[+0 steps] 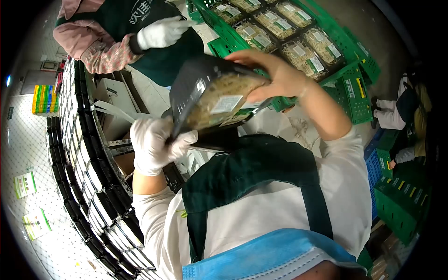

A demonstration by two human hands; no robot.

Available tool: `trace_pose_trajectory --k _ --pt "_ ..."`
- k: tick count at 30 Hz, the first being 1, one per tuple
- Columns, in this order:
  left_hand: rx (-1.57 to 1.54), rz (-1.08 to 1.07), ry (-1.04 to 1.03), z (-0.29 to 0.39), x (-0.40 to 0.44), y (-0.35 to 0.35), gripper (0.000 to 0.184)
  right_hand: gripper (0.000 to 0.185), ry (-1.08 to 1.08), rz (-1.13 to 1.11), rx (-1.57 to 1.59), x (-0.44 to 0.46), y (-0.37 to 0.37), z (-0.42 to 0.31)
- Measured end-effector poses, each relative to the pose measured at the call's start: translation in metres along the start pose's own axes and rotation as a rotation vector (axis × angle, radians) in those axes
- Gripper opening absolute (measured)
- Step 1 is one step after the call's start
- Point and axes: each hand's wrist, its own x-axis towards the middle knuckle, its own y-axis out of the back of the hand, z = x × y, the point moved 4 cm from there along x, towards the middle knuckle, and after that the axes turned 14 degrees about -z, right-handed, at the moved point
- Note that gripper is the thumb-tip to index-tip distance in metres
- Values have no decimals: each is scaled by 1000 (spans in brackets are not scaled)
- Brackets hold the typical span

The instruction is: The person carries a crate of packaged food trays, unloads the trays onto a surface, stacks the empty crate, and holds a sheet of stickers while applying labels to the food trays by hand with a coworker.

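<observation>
the black tray pack (228, 91) is between the two hands, raised in front of the chest and tilted, its film side showing pale strands and a white label (227, 104). it looks slightly blurred.

the right hand (280, 77), bare, is at the pack's upper right: the thumb lies against the film side near the label while the fingers reach over the top edge, so the hand is partly closed, with the tray's rim between thumb and fingers. the left hand (154, 144), in a white glove, is at the lower left corner, its fingers bent round that corner; how tightly it presses is hard to tell. a pale strip (116, 112) runs up and left from just behind this glove.

below the pack is the dark green apron (252, 170) over a white shirt (261, 214). beyond the right hand, a green crate (347, 74) holds similar packs (305, 60) in rows, near the pack but apart from it. left of the gloved hand rise long stacks of black-edged trays (95, 172). at the upper left, a co-worker (100, 39) in a patterned sleeve has one white-gloved hand (163, 33) held out, apart from the pack.
</observation>
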Motion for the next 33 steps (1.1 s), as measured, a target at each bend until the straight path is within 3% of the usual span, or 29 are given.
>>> trace_pose_trajectory --k 2,4,5,7,8,10,12,14,16,19,22,24,26,27,28,30,31,33 --pt "-351 102 274 -17 -19 -9 36 63 -71 251 -176 -27 22 -23" --pt "-696 372 423 -19 -41 -19 26 66 -72 517 -255 -62 60 -16" --pt "-683 386 482 -20 -50 -18 23 68 -245 577 -290 -78 74 -12" --pt "-619 430 527 -28 -64 -21 16 64 -600 613 -769 -109 100 17" --pt "-619 433 532 -30 -71 -24 16 63 -596 526 -812 -113 100 35" --pt "-577 418 623 -34 -85 -32 12 51 -956 241 -335 -119 102 95" --pt "-557 389 660 -32 -91 -35 10 49 -1322 62 -700 -127 103 156" --pt "-588 413 608 -27 -85 -35 10 39 -1426 -352 -972 -133 90 206" --pt "-599 455 606 -24 -81 -37 11 38 -1370 -266 -940 -109 83 155" --pt "-642 486 616 -20 -73 -39 11 41 -1118 -9 -762 -92 86 124" --pt "-677 464 584 -14 -51 -39 11 50 -874 -11 -589 -71 56 104" --pt "-626 511 500 -13 -28 -40 11 59 -388 92 -265 -51 22 56" --pt "-691 386 485 -6 1 -34 11 69 -30 -86 -258 -32 -4 -1" --pt "-731 411 527 -6 7 -37 13 70 -37 -120 -185 -27 -15 -9" --pt "-687 498 422 -3 24 -41 23 71 -43 -156 -114 -22 -20 -12" --pt "-639 416 500 -20 31 -50 41 65 -146 -105 -48 -26 -6 11" --pt "-643 376 548 -29 33 -54 50 62 -200 -46 158 -29 8 19" --pt "-679 351 662 -44 22 -61 66 60 -285 40 181 -39 62 23"
